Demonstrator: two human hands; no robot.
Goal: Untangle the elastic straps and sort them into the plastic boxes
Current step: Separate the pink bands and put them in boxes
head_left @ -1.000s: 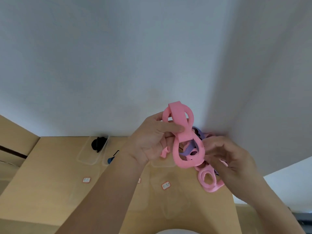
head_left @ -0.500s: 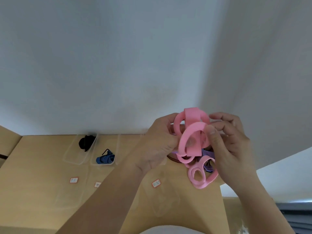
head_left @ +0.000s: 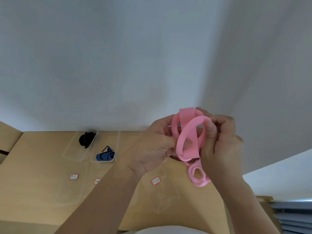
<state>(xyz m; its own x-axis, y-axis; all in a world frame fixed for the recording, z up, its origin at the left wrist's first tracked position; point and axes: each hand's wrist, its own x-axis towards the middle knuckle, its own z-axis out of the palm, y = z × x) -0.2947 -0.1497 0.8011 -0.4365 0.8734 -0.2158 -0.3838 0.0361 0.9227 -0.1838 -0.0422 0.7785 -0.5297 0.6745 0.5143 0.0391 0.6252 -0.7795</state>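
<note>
A wide pink elastic strap (head_left: 188, 132) is looped into several coils, held up above the table between both hands. My left hand (head_left: 155, 146) pinches its left side. My right hand (head_left: 219, 141) grips its right side, thumb pressed on the front loop. More pink strap loops (head_left: 197, 177) lie on the table below, with a dark strap partly hidden behind the hands. A clear plastic box (head_left: 74, 152) holds a black strap (head_left: 87, 139). The box beside it (head_left: 94, 157) holds a blue striped strap (head_left: 105, 155).
The wooden table (head_left: 37, 183) carries further clear boxes (head_left: 69, 195) near me, with small red-edged labels (head_left: 74, 176) between the rows. A white wall stands right behind the table. The table's right edge lies just past my right forearm.
Both hands lifted the pink strap and drew it into tighter coils. My right hand rose from the pile on the table to grip the strap. The view shifted right.
</note>
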